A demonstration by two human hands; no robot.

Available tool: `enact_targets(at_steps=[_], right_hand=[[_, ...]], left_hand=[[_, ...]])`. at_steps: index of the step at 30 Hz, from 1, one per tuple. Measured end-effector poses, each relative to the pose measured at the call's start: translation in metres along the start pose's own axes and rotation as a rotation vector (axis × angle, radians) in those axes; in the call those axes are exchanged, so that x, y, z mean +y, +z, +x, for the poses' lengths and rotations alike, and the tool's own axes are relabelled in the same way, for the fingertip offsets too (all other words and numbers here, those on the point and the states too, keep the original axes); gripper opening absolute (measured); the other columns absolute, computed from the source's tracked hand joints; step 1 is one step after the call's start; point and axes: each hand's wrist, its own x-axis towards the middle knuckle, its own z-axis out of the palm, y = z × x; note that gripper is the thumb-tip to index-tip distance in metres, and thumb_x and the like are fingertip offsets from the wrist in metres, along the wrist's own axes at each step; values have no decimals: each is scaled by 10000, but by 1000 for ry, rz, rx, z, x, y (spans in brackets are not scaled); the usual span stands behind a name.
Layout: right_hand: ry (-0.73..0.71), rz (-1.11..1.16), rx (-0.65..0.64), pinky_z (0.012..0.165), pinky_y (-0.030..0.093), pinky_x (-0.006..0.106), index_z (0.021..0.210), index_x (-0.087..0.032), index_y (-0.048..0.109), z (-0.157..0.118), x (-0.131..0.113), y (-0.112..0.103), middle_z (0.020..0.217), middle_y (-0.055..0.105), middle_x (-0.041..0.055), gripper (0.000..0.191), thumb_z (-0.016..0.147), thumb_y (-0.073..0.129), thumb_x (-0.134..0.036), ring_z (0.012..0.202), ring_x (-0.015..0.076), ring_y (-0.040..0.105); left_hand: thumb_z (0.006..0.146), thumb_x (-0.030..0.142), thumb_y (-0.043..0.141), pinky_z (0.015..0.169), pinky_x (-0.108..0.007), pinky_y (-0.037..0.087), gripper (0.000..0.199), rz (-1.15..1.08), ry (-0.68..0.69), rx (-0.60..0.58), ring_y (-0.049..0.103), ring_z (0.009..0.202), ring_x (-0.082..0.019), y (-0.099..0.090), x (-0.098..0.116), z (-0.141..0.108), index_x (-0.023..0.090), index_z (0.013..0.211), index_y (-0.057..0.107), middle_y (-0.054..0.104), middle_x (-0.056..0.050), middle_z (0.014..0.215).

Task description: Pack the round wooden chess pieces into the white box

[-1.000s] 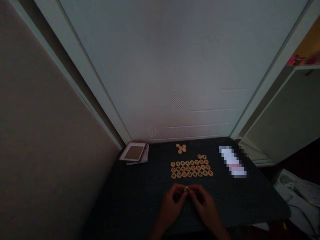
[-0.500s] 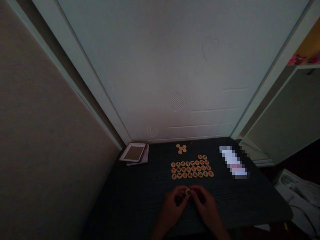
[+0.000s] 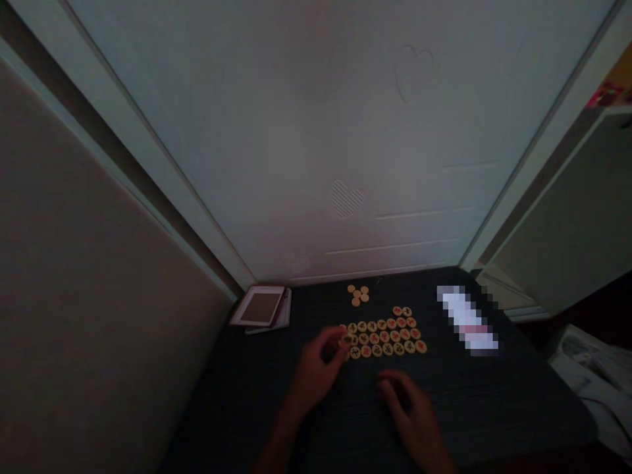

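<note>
Smooth white panel (image 3: 276, 118), three raised hearts. One dark, streaked table (image 3: 237, 408). Two hands: left hand (image 3: 316, 368) narrowly pinched; right hand (image 3: 413, 413) near right, loosely curled, can't tell if closed. Two flat rectangular items (image 3: 265, 307), stacked far left. Round lettered discs (image 3: 384, 336): three rows, about eight each, plus two far right. Five plain discs (image 3: 357, 294), far. One held disc (image 3: 347, 339), in left fingers at rows' left end.

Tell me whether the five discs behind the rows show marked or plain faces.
Plain faces up: the five discs look bare and pale on top, while the rows of discs carry red or dark characters.
</note>
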Motion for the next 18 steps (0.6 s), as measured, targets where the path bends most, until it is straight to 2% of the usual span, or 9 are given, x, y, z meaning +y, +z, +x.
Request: enact_targets(at_steps=[2,4,8,12,18], right_hand=[[9,2,-15,797,568,271,1109,-240,722,0,-1,0,969,761,58,359,957,581,-532,873,209,733],[2,2,-22,793,561,269,1103,-240,720,0,-3,1,955,757,56,353,963,572,-529,868,207,730],[-21,2,-30,799,551,267,1091,-240,716,-1,-5,0,940,750,51,341,971,562,-519,868,203,724],[-40,-9,-18,796,551,269,1078,-245,723,-1,-6,-1,925,753,46,325,978,556,-505,856,201,723],[-93,-20,-17,791,559,283,1060,-250,734,-1,-5,-1,951,757,54,314,986,546,-490,857,208,723]], left_hand=[[963,414,580,873,-319,554,298,24,9,-15,709,971,-209,-9,-10,33,243,1176,698,771,-40,1092],[970,415,546,874,-311,554,313,71,7,-86,715,977,-204,-12,-22,62,238,1165,716,778,-35,1095],[913,402,600,772,-308,556,282,148,-12,-150,725,843,-215,-5,-42,97,230,1047,779,799,-34,965],[884,398,632,714,-292,534,263,226,-20,-179,706,768,-208,0,-54,104,237,1005,802,780,-32,869],[898,386,619,775,-299,517,268,312,-20,-119,681,861,-216,2,-60,97,238,1044,788,734,-49,913]])
